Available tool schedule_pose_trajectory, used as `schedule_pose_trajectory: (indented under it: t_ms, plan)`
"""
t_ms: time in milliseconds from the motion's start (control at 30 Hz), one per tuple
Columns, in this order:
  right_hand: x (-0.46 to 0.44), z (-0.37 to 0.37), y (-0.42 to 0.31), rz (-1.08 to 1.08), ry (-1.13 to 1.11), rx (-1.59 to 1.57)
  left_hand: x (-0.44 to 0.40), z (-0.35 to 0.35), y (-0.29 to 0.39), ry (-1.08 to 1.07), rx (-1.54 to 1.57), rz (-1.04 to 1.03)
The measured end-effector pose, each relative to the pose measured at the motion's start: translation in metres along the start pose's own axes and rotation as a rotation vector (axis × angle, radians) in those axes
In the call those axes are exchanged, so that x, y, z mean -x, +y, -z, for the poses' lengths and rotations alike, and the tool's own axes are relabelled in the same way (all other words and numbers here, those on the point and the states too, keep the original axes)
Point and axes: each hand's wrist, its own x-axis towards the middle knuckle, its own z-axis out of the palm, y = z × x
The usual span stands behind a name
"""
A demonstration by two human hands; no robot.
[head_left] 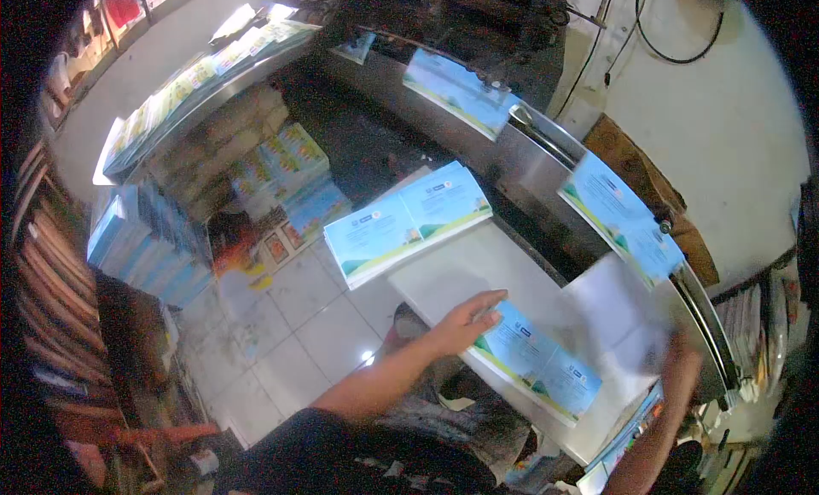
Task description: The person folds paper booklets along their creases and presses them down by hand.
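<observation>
My left hand (pixel 471 321) rests against the near-left end of a stack of blue printed sheets (pixel 539 363), its fingers extended along the end and over the corner. The stack lies on a pale board (pixel 461 269) in front of me. At the right, my right hand (pixel 682 348) is smeared by motion and its fingers cannot be made out. Beside it is a blurred whitish sheet (pixel 610 303); I cannot tell whether the hand grips it. A second stack of blue printed sheets (pixel 411 218) sits at the board's far-left end.
A curved metal machine rail (pixel 533 167) carries a blue printed sheet (pixel 459 90) and another blue sheet (pixel 621 215). Bundled paper stacks (pixel 153 243) stand on the left of the tiled floor (pixel 320 350). Printed sheets (pixel 192 86) cover a shelf at upper left.
</observation>
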Motion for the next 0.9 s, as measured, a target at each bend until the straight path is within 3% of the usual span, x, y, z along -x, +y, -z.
schedule_pose_trajectory:
  t_ms: [67, 100, 167, 200, 267, 367, 467, 567, 600, 667, 733, 800, 900]
  plan:
    - [-0.026, 0.024, 0.047, -0.073, 0.399, -0.049, 0.000, -0.001, -0.006, -0.013, 0.073, 0.076]
    - [-0.039, 0.033, 0.061, -0.074, 0.398, -0.050, 0.001, 0.000, -0.005, -0.014, 0.073, 0.077]
    - [-0.068, 0.046, 0.082, 0.334, 0.867, 0.332, 0.000, 0.000, 0.000, -0.028, 0.044, 0.087]
    - [-0.083, 0.032, 0.111, 0.334, 0.866, 0.329, 0.000, 0.000, -0.001, -0.027, 0.042, 0.089]
    - [-0.100, -0.020, 0.166, 0.168, 0.569, -0.485, 0.001, 0.001, -0.002, -0.016, 0.035, 0.074]
    - [-0.062, -0.058, 0.161, 0.287, 0.305, 0.124, 0.000, 0.002, 0.004, -0.017, 0.020, 0.047]
    - [-0.040, -0.070, 0.157, 0.314, 0.284, 0.348, 0.000, 0.001, 0.008, -0.013, 0.015, 0.034]
    - [-0.026, -0.093, 0.163, 0.249, 0.214, 0.073, -0.001, 0.003, 0.016, -0.030, -0.086, 0.058]
    - [-0.023, -0.110, 0.162, 0.105, 0.201, -0.085, -0.001, 0.004, 0.016, -0.044, -0.082, 0.059]
    - [0.006, -0.109, 0.088, 0.092, 0.007, 0.051, 0.001, 0.004, 0.014, -0.055, -0.025, 0.105]
    - [0.051, -0.100, -0.014, 0.132, -0.136, -0.230, 0.004, 0.003, 0.015, -0.058, 0.001, 0.128]
    - [0.081, -0.093, -0.084, 0.414, -0.391, -0.114, -0.002, 0.002, 0.017, -0.039, 0.029, 0.154]
    - [0.127, -0.109, -0.106, 0.605, -0.409, -0.038, -0.002, 0.003, 0.021, -0.038, 0.070, 0.159]
